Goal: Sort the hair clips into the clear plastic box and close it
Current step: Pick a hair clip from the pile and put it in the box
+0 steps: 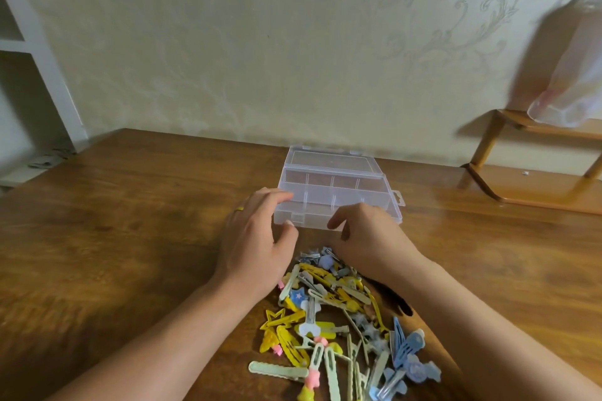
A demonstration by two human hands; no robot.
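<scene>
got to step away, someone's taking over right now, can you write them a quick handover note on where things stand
Left hand: fingers curled on the near left corner of the box, thumb at its front edge.
Right hand: at the box's near front edge, fingers curled; actual grip unclear.
Box: on the table, lid seemingly shut, compartments look empty.
Clips: all in a loose pile on the table, nearer than the box.
Done: nothing sorted.
Left: open the box, sort clips in, close it.
</scene>
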